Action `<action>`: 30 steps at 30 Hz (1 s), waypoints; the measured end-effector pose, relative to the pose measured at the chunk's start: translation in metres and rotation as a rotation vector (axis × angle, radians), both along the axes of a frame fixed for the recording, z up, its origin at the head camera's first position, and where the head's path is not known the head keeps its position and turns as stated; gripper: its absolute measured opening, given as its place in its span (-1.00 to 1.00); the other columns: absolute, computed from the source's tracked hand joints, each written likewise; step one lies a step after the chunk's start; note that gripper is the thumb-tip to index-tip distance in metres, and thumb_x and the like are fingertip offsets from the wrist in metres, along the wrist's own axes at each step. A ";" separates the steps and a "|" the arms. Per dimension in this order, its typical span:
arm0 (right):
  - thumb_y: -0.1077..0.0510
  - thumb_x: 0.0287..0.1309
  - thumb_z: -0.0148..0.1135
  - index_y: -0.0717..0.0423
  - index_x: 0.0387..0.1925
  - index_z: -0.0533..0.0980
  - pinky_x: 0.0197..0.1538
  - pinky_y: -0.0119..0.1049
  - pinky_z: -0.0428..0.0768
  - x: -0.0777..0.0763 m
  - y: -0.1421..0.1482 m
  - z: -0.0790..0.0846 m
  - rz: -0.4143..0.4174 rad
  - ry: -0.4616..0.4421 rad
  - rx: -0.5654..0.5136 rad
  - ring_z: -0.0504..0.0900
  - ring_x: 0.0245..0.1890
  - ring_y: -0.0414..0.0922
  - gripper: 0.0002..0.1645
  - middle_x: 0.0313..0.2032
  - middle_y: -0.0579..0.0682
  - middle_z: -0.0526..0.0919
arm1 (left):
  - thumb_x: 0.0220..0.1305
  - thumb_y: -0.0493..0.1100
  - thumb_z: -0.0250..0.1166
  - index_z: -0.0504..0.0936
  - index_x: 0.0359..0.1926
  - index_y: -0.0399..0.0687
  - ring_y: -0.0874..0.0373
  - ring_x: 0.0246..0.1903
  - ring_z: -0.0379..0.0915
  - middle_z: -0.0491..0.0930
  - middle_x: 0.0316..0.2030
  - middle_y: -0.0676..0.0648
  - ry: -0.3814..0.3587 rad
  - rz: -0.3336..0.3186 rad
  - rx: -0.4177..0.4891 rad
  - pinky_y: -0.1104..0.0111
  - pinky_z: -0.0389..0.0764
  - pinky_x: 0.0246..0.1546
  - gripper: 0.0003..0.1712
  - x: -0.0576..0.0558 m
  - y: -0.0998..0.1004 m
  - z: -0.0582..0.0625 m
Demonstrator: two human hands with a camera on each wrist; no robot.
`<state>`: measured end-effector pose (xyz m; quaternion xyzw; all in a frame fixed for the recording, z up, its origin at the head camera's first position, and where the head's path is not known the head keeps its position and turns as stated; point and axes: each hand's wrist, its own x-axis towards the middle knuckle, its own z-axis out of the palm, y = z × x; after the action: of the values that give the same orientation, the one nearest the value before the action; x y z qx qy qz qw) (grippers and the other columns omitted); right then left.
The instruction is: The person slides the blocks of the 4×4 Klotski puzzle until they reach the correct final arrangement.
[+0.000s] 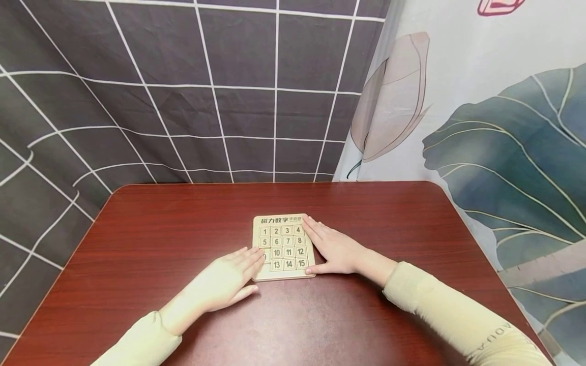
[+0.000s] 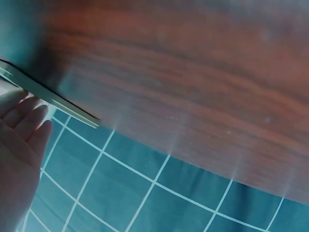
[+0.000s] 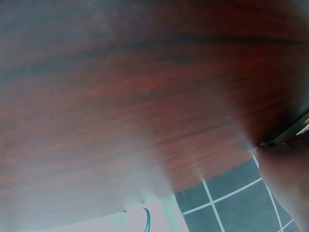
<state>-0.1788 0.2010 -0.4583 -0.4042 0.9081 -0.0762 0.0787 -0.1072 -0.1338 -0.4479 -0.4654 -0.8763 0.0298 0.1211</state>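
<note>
A pale number sliding puzzle (image 1: 285, 274) lies flat on the table, its tiles running from 1 up to 15. The bottom-left slot is bare in part, and the 9 tile (image 1: 265, 257) above it sits slightly lower than its row. My left hand (image 1: 224, 279) has extended fingers over the puzzle's left edge, fingertips partly covering the 9 tile. At the right edge, my right hand (image 1: 341, 250) rests with fingers on the upper corner and thumb on the lower corner. The left wrist view shows the left hand (image 2: 21, 145) beside the board's edge (image 2: 63, 104).
The puzzle is on a reddish-brown wooden table (image 1: 183, 218). Behind it hangs a dark curtain with a white grid (image 1: 247, 112). A white curtain with leaf patterns (image 1: 458, 51) hangs at the right. Both forearms wear pale sleeves (image 1: 439, 300).
</note>
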 end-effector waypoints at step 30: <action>-0.48 0.28 0.28 0.34 0.68 -0.09 0.70 0.05 0.21 0.001 0.000 0.001 0.003 0.014 -0.019 0.02 0.71 0.14 0.39 0.72 0.24 -0.16 | 0.47 0.24 0.28 0.51 0.44 -0.26 -0.01 0.45 0.49 0.53 0.44 -0.18 0.000 -0.088 -0.006 0.19 0.55 0.47 -0.20 0.010 0.012 -0.004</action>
<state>-0.1778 0.2010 -0.4576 -0.4067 0.9073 -0.0818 0.0686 -0.0967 -0.1223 -0.4521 -0.5040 -0.8548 0.0271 0.1208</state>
